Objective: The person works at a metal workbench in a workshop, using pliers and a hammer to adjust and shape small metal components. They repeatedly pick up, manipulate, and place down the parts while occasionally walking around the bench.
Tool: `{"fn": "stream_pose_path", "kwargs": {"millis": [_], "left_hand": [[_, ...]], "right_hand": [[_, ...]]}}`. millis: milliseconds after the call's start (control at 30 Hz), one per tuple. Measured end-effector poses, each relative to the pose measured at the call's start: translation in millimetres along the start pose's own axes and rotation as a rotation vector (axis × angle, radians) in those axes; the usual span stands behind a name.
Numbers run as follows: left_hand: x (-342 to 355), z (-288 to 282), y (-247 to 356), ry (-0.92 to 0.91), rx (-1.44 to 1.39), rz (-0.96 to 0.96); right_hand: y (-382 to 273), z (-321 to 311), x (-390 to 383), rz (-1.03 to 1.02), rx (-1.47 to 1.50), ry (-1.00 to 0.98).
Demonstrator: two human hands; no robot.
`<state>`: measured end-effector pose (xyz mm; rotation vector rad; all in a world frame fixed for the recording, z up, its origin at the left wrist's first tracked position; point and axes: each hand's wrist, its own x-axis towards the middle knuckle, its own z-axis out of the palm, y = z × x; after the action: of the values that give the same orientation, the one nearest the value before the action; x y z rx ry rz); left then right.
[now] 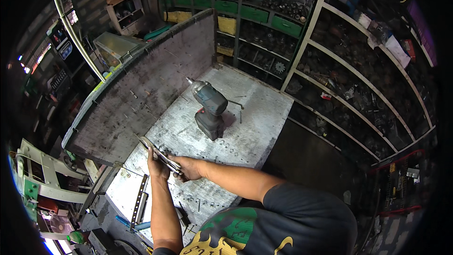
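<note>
Over the near left part of the metal-topped bench, both my hands hold one pair of silver locking pliers. My left hand is closed round its jaw end, with the curved jaws pointing away to the upper left. My right hand grips the handles at the near end. Farther off, a dark cordless impact driver stands upright on its battery, its nose toward the upright board. Beside it lies a thin bent rod. Small bolts and nuts are scattered about the bench.
A tall upright board with nails or screws in it runs along the bench's left side. A perforated metal bar and a blue-handled tool lie near left. Shelves crowded with metal parts line the back and right.
</note>
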<state>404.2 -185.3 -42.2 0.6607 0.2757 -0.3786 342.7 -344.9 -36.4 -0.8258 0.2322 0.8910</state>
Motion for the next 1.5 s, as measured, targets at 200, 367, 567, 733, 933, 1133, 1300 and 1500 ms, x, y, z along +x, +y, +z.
{"fn": "stream_pose_path", "kwargs": {"millis": [200,367,567,733,933,1133,1300,1500], "left_hand": [[8,1,2,0.473,0.699,0.270],[0,-10,15,0.212,0.408,0.072],[-15,-13,16,-0.037,-0.160,-0.177],[-15,-6,16,0.337,0.670,0.041],[1,-4,19,0.418,0.909,0.210],[1,-26,7,0.045,-0.082,-0.046],[-8,-26,7,-0.041,-0.111,-0.093],[-14,-1,9,0.255,0.514,0.127]], "right_hand": [[11,37,13,-0.294,-0.971,0.759],[19,34,6,-0.299,-0.967,0.625],[19,23,3,-0.026,-0.087,-0.081],[26,34,1,-0.200,-1.315,0.716],[42,14,-4,-0.383,-1.327,0.674],[27,5,-14,-0.244,0.157,0.205],[4,8,-14,0.095,0.244,-0.218],[17,25,2,-0.292,-1.294,0.664]]}}
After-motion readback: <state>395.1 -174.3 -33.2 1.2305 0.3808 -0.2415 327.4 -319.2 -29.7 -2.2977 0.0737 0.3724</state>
